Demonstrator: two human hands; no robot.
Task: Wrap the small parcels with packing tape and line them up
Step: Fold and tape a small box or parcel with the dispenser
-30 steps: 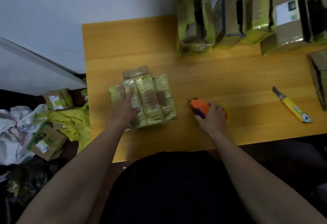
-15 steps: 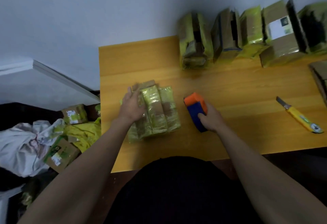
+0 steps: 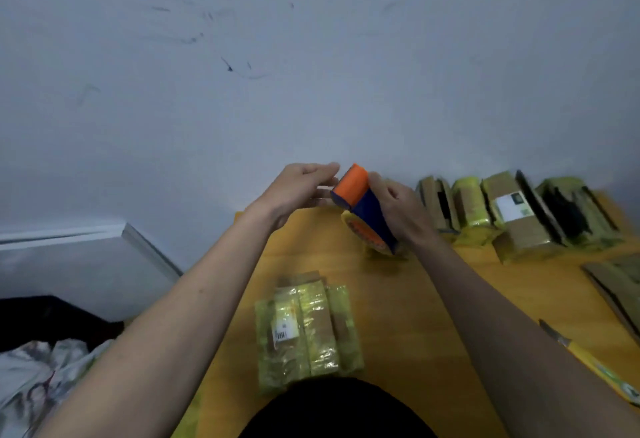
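right hand (image 3: 398,209) grips tape dispenser (image 3: 363,209); left hand (image 3: 298,188) apparently pinches tape end; parcel (image 3: 306,330) untouched.

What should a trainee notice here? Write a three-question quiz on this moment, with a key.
1. True or false: the tape dispenser lies flat on the table.
2. Where does the yellow knife lie relative to the taped bundle? A: to its left. B: to its right. C: on top of it.
3. Fill in: the bundle lies ____ to the person than the parcel row by the wall.

Key:
1. False; the right hand holds it raised.
2. B.
3. Nearer.
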